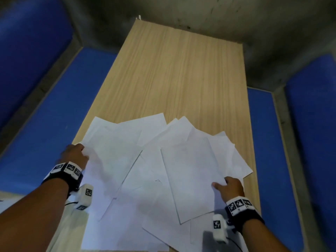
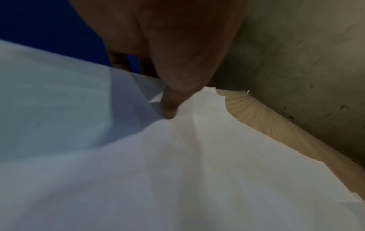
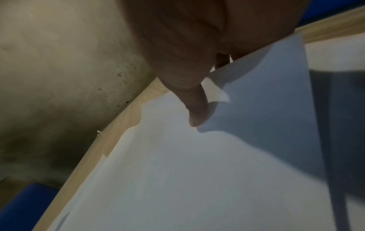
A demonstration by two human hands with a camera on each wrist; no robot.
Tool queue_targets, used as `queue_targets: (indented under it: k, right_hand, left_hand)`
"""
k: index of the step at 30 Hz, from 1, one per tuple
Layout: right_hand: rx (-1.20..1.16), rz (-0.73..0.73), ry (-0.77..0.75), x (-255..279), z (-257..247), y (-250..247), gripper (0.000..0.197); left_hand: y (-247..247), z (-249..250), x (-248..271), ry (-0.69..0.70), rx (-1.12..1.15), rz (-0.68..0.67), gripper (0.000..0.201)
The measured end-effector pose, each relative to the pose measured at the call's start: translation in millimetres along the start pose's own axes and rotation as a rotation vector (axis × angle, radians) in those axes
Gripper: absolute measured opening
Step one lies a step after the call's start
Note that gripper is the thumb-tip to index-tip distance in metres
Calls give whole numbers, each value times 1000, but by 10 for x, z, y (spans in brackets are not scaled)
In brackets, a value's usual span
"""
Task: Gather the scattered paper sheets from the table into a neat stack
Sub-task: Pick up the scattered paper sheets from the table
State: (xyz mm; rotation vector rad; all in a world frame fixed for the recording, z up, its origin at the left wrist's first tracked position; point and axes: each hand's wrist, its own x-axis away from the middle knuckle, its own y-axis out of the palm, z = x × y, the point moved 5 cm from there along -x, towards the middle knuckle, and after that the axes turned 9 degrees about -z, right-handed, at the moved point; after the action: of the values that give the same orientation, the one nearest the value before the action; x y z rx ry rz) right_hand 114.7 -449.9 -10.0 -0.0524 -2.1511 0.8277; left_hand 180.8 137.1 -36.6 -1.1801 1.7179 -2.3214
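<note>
Several white paper sheets (image 1: 145, 170) lie fanned and overlapping on the near half of the wooden table (image 1: 172, 79). My left hand (image 1: 75, 154) grips the left edge of the pile, thumb on top of the sheets (image 2: 177, 156) and fingers under them. My right hand (image 1: 230, 186) holds the right edge of a sheet (image 1: 192, 179) lying on top, its thumb pressing down on the paper (image 3: 177, 171) and its fingers beneath the raised edge. Both hands sit at the outer sides of the pile.
The far half of the table is bare wood. Blue padded seats (image 1: 36, 139) run along both long sides of the table. A grey concrete wall (image 1: 200, 15) stands beyond the far end. Some sheets overhang the near edge.
</note>
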Motion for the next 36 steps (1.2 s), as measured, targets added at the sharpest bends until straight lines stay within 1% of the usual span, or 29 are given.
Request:
queue_targets:
  k: [3,5,6,7,8,9,10,12,14,15,16,17,18,19,20,21,22,26,28,30,33,35,36]
  right_hand:
    - [34,139,101,-213,59,16,35]
    - [42,195,137,-299,41,37,36]
    - [33,214,142,-224,-67,28,36]
    - [15,224,149,-171,-148,27,36]
    - [-12,230,151,-147,-189,27,37]
    - [-51,238,137,-138,-217,28,38]
    - [-101,244,113,-150,-209,37,40]
    - [-242,237,79,-171,-174,58,48]
    - [-380,214,56,-154,-185,45,63]
    - [-422,196,38,-134,-202,25,71]
    - [-442,180,15,-119,-196,4,75]
    - [-417,177,3,-92,-171,-29,72]
    - [-366,186,-3,-49,-134,-68,59]
    - [-289,206,-11,7,-91,-116,39]
    - [-236,225,-41,80,-48,-159,18]
    - [-210,240,-80,154,-6,-203,13]
    - [-200,249,-104,216,59,-244,19]
    - [-71,196,-68,433,433,-303,38]
    - [-37,156,-49,543,615,-301,36]
    - [-25,100,-43,684,740,-267,24]
    - [1,55,-75,857,914,-180,31]
    - [31,11,-78,951,964,-117,27]
    - [66,-25,-110,973,975,-77,25]
  left_hand:
    - [-25,-5,21,28,146,21,51]
    - [-70,43,103,57,276,54,66]
    - [-123,88,159,81,310,59,72]
    - [-170,131,208,111,312,65,68]
    - [-236,187,283,156,308,72,50]
    - [-310,237,365,204,298,81,27]
    - [-364,267,415,254,304,75,21]
    - [-481,314,508,318,322,75,20]
    - [-624,396,618,372,340,92,11]
    - [-684,452,660,401,362,93,9]
    - [-735,512,690,423,385,74,7]
    - [-769,585,711,459,397,47,7]
    - [-784,671,727,494,391,4,11]
    - [-784,771,729,541,393,-34,14]
    - [-754,873,721,566,387,-87,13]
    - [-706,997,715,587,385,-138,11]
    - [-646,1136,714,589,357,-176,13]
    - [-276,1784,719,616,207,-256,21]
    - [-69,2050,728,605,193,-295,23]
    - [133,2217,743,570,211,-294,22]
    - [389,2333,798,510,210,-237,22]
    - [523,2338,800,468,160,-201,28]
    - [556,2340,799,453,118,-176,29]
